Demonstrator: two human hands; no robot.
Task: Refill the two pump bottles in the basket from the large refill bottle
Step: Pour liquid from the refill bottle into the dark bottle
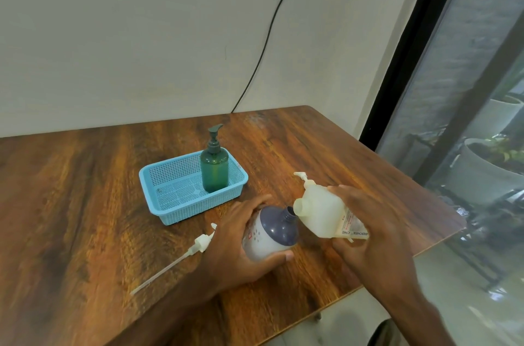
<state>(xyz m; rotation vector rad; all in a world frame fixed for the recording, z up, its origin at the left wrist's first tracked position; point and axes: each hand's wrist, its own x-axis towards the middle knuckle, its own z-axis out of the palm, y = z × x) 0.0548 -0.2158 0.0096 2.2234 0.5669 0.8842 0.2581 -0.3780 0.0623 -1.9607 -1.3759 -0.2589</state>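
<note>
My left hand point(241, 240) grips a white bottle with a dark blue top point(269, 232), its pump off and its open neck tilted to the right. My right hand point(365, 221) holds the large translucent refill bottle point(323, 212) tipped on its side, its open mouth right next to that neck. A green pump bottle point(214, 167) stands upright in the blue basket point(170, 204) behind. A white pump head with a long tube point(181, 257) lies on the table left of my left hand. Another white pump head point(304, 179) lies behind the refill bottle.
The wooden table point(85, 204) stands against a pale wall; its right edge runs diagonally near my right forearm. A black cable point(272, 28) hangs down the wall. A glass door point(467, 90) with planters behind it is at the right.
</note>
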